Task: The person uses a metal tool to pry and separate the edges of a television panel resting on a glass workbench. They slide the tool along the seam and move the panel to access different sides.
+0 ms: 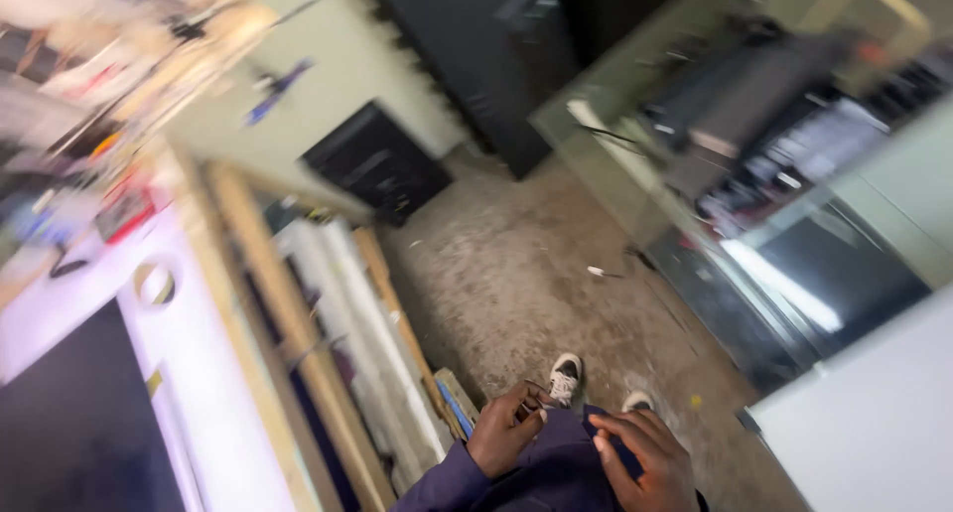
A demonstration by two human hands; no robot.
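The view is tilted and motion-blurred. My left hand [506,428], in a purple sleeve, is low in the middle with its fingers curled near my thigh. Whether something small sits in them is too blurred to tell. My right hand [645,460] lies beside it with fingers stretched out and apart, touching the dark blue cloth of my trousers [571,462]. Below the hands are my two white and black shoes [566,378] on the grey concrete floor [516,274].
A white worktop [189,373] with a dark panel runs along the left, with wooden boards and white rolls [338,303] stored under it. A black cabinet [377,164] stands at the far wall. Glass display counters [754,264] line the right side. Small litter [599,272] lies on the floor.
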